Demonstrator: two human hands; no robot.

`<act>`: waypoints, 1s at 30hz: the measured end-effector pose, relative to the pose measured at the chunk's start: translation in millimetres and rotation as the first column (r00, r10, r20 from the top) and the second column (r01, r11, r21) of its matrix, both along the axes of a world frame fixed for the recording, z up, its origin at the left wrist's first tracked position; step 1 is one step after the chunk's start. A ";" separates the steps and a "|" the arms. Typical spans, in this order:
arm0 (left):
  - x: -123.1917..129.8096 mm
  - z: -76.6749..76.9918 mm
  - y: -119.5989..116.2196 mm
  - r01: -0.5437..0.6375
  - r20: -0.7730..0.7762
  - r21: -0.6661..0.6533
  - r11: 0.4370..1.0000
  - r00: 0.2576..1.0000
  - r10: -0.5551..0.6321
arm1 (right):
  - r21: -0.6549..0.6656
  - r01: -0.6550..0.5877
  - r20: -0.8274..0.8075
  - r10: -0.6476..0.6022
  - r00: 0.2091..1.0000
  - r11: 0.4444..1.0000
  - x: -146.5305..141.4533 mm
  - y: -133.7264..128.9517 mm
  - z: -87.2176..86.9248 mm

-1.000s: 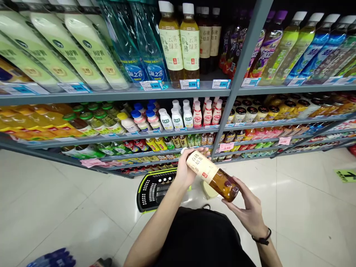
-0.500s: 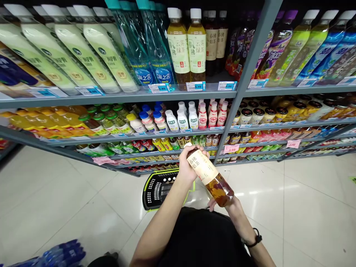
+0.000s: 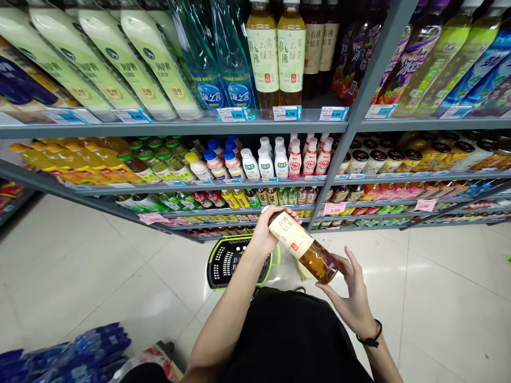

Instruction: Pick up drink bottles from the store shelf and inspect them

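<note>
A tea bottle (image 3: pixel 293 239) with a cream label and amber-brown liquid lies tilted in front of me, its neck up to the left and its base down to the right. My left hand (image 3: pixel 264 234) is wrapped round its upper part, fingertips showing over the far side. Beside the base is my right hand (image 3: pixel 353 298), fingers spread and thumb apart; whether a fingertip touches the bottle I cannot tell. Two bottles with similar cream labels (image 3: pixel 313 48) stand on the upper shelf, beside green-labelled tea bottles (image 3: pixel 291 58).
Shelves of drinks fill the front, with a grey shelf edge (image 3: pixel 179 129) running across and an upright post (image 3: pixel 369 69). On the floor below sits a black basket with a green rim (image 3: pixel 217 266), partly behind my left forearm. Blue-wrapped bottle packs (image 3: pixel 80 354) lie at lower left.
My right hand has come out from under the bottle's base to its right, fingers now spread. The bottle has turned a little in my left hand, showing a red mark on its label.
</note>
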State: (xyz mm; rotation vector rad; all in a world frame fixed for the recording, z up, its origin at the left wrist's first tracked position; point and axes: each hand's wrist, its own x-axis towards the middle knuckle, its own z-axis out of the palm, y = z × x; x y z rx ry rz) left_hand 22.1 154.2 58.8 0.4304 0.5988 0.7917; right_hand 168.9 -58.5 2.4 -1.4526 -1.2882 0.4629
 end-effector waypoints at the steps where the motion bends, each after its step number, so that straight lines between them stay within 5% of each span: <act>1: 0.0 -0.8 -0.6 0.004 0.003 -0.002 1.000 1.000 -0.004 | 0.061 -0.006 0.075 0.002 0.997 0.998 2.2 0.4 1.8; 5: -0.1 -2.1 -1.3 0.017 0.062 -0.019 1.000 0.998 -0.015 | 0.170 -0.108 0.300 0.053 0.953 0.979 8.0 1.5 9.8; 9: 0.3 0.4 -1.7 0.009 0.107 -0.004 1.000 0.994 -0.008 | 0.173 -0.133 0.326 0.070 0.943 0.976 5.2 -0.2 11.0; 14: 3.6 -0.4 -7.3 -0.094 0.120 0.070 0.993 0.989 0.085 | 0.051 0.030 -0.175 -0.021 0.984 0.998 -6.5 0.2 9.7; 19: 8.1 -1.5 -14.3 -0.105 0.186 0.169 0.980 0.980 0.073 | -0.098 -0.155 -0.682 0.047 0.730 0.983 -7.8 0.6 8.3; 24: 12.6 -0.6 -19.7 -0.089 0.238 0.244 0.966 0.971 0.030 | -0.133 -0.369 -0.865 0.074 0.497 0.920 -17.1 -5.7 5.2; 30: 19.0 -4.1 -22.7 -0.088 0.221 0.192 0.978 0.974 0.044 | 0.011 -0.586 -0.983 0.117 0.142 0.810 -34.9 -0.7 13.5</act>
